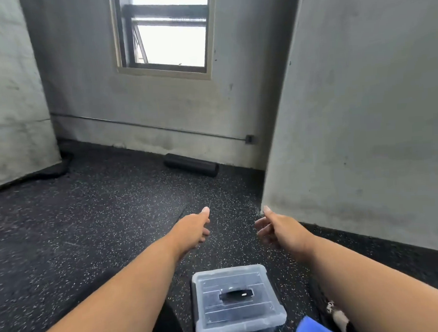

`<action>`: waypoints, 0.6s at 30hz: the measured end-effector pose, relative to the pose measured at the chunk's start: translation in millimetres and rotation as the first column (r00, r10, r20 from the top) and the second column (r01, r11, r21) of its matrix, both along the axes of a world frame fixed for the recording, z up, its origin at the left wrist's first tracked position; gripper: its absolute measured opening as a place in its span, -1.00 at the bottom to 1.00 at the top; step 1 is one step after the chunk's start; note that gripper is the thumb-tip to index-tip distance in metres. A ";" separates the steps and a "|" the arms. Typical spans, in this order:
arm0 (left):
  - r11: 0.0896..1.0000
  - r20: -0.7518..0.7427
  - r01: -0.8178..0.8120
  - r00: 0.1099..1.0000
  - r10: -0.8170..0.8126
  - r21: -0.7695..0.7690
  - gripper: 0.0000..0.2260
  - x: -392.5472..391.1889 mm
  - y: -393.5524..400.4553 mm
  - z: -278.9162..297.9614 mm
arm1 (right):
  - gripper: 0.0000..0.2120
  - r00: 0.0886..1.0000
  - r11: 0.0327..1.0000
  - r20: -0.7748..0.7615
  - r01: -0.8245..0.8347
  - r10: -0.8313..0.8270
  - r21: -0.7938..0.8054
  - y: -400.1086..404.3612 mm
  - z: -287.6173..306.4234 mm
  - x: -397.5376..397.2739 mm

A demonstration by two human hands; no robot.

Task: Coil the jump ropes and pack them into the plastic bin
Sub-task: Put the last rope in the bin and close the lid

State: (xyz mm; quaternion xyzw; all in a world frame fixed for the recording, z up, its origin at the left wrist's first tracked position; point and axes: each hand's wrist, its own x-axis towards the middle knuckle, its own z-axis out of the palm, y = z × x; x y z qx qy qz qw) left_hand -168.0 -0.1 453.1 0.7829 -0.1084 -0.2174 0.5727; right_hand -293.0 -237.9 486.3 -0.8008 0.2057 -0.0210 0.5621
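Closest in, at the bottom edge of the view, a clear plastic bin (237,302) sits on the speckled black rubber floor (87,212) with its lid on; a black handle (236,294) lies in a recess at the middle of the lid. Just right of the bin a bit of blue material (312,329) pokes in, and beside that something white and black that is too cut off to name. No jump rope can be made out anywhere on the floor.

Both bare forearms reach forward past the bin, one on each side of it. The left hand (193,229) hangs beyond the bin's far left corner, thumb stretched forward, fingers (204,233) loosely bent and holding nothing. The right hand (278,226) is beyond the far right corner, its fingers (261,231) spread and relaxed, also empty. Neither hand touches the bin; the lid lies nearer than the fingertips.

Farther off, a black foam roller (191,165) lies on the floor against the grey wall (92,83), below a window (166,33). A thin conduit runs along that wall to a small outlet box (249,138).
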 end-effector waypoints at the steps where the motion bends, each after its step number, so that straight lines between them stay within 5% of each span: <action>1: 1.000 0.004 0.007 1.000 -0.007 0.003 -0.54 -0.2 0.3 2.9 | -0.40 1.000 1.000 0.007 -0.008 0.008 0.027 0.3 4.4 4.0; 12: 0.989 0.086 0.078 0.992 -0.089 0.124 -0.39 83.6 -28.7 33.6 | -0.33 0.996 0.995 0.025 -0.083 0.082 0.054 -30.2 14.6 89.3; 18: 0.941 0.067 0.096 0.990 -0.124 0.324 -0.30 201.4 -93.4 -17.1 | -0.30 0.988 0.987 -0.078 -0.139 0.133 -0.080 -86.0 -35.8 204.2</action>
